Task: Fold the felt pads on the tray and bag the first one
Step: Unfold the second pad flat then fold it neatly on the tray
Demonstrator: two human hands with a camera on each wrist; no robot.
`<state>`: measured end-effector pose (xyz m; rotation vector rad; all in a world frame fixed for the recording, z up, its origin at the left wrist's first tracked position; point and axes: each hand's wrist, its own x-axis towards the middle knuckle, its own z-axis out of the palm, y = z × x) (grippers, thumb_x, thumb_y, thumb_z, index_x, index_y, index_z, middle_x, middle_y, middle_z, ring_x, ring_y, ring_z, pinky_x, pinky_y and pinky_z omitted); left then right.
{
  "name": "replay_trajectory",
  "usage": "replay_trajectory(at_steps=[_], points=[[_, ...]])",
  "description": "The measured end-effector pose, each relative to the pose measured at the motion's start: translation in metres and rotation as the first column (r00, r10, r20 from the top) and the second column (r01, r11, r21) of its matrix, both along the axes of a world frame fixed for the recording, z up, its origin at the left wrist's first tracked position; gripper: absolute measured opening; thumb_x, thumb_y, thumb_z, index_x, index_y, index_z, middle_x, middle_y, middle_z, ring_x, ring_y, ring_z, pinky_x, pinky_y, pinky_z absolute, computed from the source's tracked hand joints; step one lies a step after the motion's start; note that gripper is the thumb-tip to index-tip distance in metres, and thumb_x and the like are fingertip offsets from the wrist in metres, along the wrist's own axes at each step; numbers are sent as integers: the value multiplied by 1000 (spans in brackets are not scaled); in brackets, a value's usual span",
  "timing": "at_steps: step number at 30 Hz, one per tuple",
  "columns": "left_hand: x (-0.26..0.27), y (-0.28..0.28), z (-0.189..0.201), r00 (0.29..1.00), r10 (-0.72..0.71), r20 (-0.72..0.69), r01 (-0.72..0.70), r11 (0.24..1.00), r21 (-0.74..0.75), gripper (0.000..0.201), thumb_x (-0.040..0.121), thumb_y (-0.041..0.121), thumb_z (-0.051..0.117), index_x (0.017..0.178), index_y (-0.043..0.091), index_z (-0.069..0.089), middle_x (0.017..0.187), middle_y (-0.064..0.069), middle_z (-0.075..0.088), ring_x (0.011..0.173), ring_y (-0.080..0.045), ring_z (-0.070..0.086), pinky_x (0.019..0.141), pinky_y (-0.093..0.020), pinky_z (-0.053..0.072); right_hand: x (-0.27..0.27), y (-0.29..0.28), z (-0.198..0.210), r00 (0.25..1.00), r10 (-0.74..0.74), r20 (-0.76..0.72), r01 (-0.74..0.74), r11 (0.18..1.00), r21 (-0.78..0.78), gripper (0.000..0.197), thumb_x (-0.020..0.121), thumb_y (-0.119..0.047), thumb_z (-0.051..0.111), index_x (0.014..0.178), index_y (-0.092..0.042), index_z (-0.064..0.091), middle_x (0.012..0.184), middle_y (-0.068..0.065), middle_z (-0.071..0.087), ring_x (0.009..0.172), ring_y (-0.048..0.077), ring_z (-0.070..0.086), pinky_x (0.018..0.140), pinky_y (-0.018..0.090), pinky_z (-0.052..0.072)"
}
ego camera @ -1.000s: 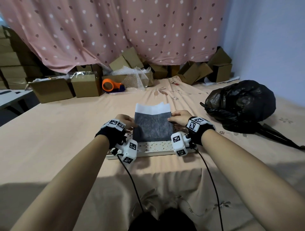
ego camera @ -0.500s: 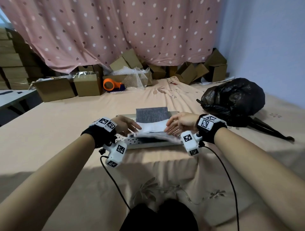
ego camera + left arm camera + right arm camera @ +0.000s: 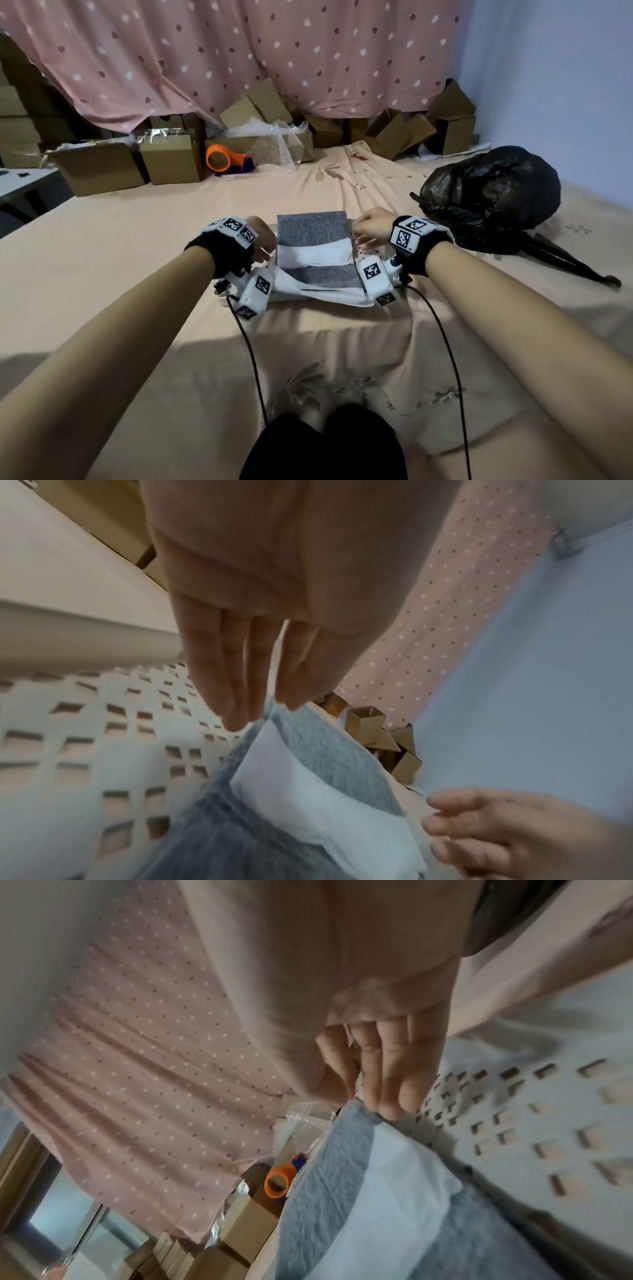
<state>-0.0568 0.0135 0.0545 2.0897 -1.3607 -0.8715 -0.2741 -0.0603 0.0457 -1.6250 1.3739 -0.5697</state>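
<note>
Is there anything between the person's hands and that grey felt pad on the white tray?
Nothing visible. The left hand and right hand flank the felt pad on the tray, each already at a far corner. The left fingertips reach the pad's edge; the right fingers pinch it.

Dim, soft room light; my shadow falls across the bed (image 3: 308, 342) in front of me. Both wrist views are blurred and bent at the edges.
</note>
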Motion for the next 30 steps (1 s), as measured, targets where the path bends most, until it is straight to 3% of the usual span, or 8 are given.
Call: replay_trajectory(at_steps=[6,9,13,16,20,24,28,30], points=[[2,-19,-1,998,-29,-53,36,990,140,10,86,0,58,78,0,64,68,-12,66,72,-27,63,94,-42,52,7,-24,-6,995,21,-96,-10,993,122,18,81,-13,60,65,-9,54,39,-2,57,31,6,53,37,10,36],[8,-26,1,991,-56,-121,78,979,187,16,85,0,59,73,0,69,60,-9,71,64,-22,67,90,-40,52,12,-35,-7,994,40,-100,-26,990,139,17,79,-16,64,66,-9,57,50,2,59,41,10,54,41,15,41],[8,-35,-2,982,-15,-188,39,991,128,24,77,6,67,97,-9,67,75,-15,72,67,-24,69,89,-44,53,14,-45,-11,998,22,-55,-12,983,182,17,71,-21,72,71,-8,61,62,4,63,68,21,59,71,31,51],[10,-41,-7,987,-2,-162,14,997,78,7,84,3,61,78,2,63,48,-1,67,46,-14,65,65,-29,57,16,-46,-15,990,69,-120,-43,979,201,18,81,-23,65,71,-10,58,64,5,59,60,19,52,58,27,42],[14,-46,-6,963,-30,-267,55,995,87,5,77,-1,63,79,-4,67,62,-12,72,56,-19,70,84,-37,56,19,-48,-18,996,81,-44,-69,970,235,17,84,-20,62,71,-10,57,56,4,59,56,19,53,60,30,42],[17,-50,0,953,-10,-302,42,994,97,36,57,5,75,90,-9,70,88,-20,73,77,-27,69,97,-44,49,21,-51,-13,994,65,82,-85,958,275,20,87,-14,57,68,-7,56,48,4,60,48,17,57,56,29,46],[18,-65,4,902,57,-428,-66,998,-5,14,87,3,53,73,0,56,50,-7,68,49,-18,66,75,-33,58,22,-60,4,970,-18,241,-61,946,319,21,87,-19,55,68,-11,50,59,3,48,54,16,47,58,27,40],[22,-76,10,824,68,-563,-101,994,-27,12,88,5,50,76,4,52,55,-7,67,56,-20,66,77,-33,57,24,-67,13,947,-73,313,-42,938,344,23,86,-27,55,69,-14,48,56,2,48,48,14,47,51,22,42]])
